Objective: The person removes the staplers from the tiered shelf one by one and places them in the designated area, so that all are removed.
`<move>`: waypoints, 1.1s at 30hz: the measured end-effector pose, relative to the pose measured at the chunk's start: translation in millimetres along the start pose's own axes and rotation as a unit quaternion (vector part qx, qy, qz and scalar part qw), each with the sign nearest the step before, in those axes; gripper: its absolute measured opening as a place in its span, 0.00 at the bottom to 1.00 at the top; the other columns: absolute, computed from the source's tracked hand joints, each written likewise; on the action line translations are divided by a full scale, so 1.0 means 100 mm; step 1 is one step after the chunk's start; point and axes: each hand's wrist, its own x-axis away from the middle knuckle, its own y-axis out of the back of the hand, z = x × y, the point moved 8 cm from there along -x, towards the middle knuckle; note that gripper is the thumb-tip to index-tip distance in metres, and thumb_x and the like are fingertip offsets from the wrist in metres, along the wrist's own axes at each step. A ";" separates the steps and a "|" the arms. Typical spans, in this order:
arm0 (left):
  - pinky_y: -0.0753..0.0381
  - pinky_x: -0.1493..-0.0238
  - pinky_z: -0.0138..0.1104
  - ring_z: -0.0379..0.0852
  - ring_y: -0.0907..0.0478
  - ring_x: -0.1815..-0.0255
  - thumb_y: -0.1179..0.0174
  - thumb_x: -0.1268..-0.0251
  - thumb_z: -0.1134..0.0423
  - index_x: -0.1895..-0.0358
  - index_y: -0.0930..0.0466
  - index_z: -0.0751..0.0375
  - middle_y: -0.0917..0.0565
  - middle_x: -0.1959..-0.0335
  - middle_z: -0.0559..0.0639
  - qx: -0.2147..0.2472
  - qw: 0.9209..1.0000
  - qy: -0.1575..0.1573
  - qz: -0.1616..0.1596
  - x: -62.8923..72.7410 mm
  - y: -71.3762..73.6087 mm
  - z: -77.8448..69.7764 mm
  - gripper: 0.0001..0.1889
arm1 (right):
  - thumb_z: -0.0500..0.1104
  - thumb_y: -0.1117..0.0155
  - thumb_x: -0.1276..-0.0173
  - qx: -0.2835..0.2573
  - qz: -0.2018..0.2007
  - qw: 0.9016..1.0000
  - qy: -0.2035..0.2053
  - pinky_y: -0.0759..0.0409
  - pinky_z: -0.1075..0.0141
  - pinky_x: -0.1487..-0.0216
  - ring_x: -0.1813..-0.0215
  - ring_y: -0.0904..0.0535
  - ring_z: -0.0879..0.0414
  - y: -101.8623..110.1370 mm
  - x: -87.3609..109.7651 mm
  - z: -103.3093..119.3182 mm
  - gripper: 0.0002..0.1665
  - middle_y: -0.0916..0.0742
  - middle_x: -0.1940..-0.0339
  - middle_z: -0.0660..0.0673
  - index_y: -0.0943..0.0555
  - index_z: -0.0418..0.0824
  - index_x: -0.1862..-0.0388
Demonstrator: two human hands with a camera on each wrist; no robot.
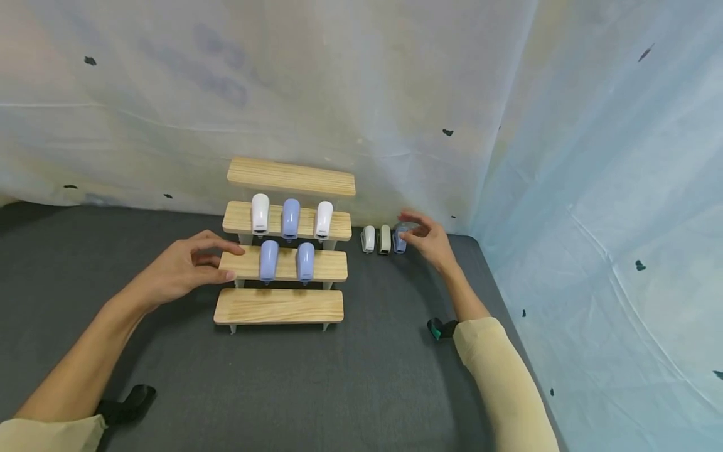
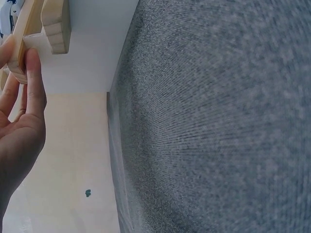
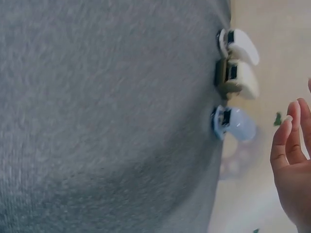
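Note:
My left hand (image 1: 177, 270) grips the left end of a wooden shelf board (image 1: 243, 263), second from the bottom on a four-step stand. Thumb and fingers lie on either side of that board (image 2: 18, 58) in the left wrist view. Two blue mini staplers (image 1: 269, 260) sit on it; one step up are a white stapler (image 1: 260, 213), a blue one (image 1: 290, 218) and another white one (image 1: 324, 220). My right hand (image 1: 432, 242), holding nothing, hovers by a blue stapler (image 3: 238, 124) on the table, fingers apart from it in the right wrist view.
Left of that blue stapler stand a cream stapler (image 1: 385, 240) and a white stapler (image 1: 368, 239). The top board (image 1: 290, 176) and bottom board (image 1: 278, 306) are bare. Pale sheeting (image 1: 395, 94) hangs behind the dark grey table (image 1: 339, 389) and along its right side.

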 end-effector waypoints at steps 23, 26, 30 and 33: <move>0.19 0.60 0.35 0.50 0.21 0.55 0.32 0.35 0.54 0.39 0.21 0.55 0.31 0.42 0.52 -0.009 1.000 -0.008 0.004 0.00 -0.01 0.02 0.23 | 0.27 0.35 0.34 -0.024 -0.003 0.997 0.079 0.18 0.65 0.54 0.52 0.22 0.34 -0.23 0.13 0.82 0.25 0.19 0.44 0.28 0.24 0.28 0.38; 0.19 0.60 0.35 0.51 0.21 0.54 0.31 0.36 0.54 0.39 0.21 0.55 0.30 0.42 0.53 -0.011 1.000 -0.004 0.004 0.00 -0.01 0.02 0.23 | 0.27 0.35 0.33 -0.024 -0.005 0.997 0.078 0.18 0.56 0.52 0.51 0.22 0.34 -0.26 0.15 0.86 0.25 0.19 0.44 0.29 0.24 0.28 0.37; 0.19 0.61 0.35 0.49 0.22 0.56 0.31 0.35 0.53 0.39 0.21 0.55 0.30 0.42 0.53 -0.012 1.000 -0.001 0.002 0.00 0.00 0.02 0.23 | 0.28 0.35 0.33 -0.029 0.001 0.996 0.080 0.20 0.46 0.50 0.50 0.22 0.34 -0.29 0.17 0.94 0.25 0.18 0.44 0.30 0.25 0.29 0.36; 0.20 0.62 0.35 0.48 0.21 0.57 0.32 0.35 0.53 0.39 0.21 0.54 0.31 0.42 0.53 -0.013 1.000 -0.001 0.000 0.00 0.01 0.02 0.23 | 0.28 0.35 0.33 -0.029 0.009 0.996 0.088 0.21 0.45 0.49 0.50 0.22 0.34 -0.32 0.18 1.02 0.25 0.18 0.45 0.29 0.25 0.28 0.36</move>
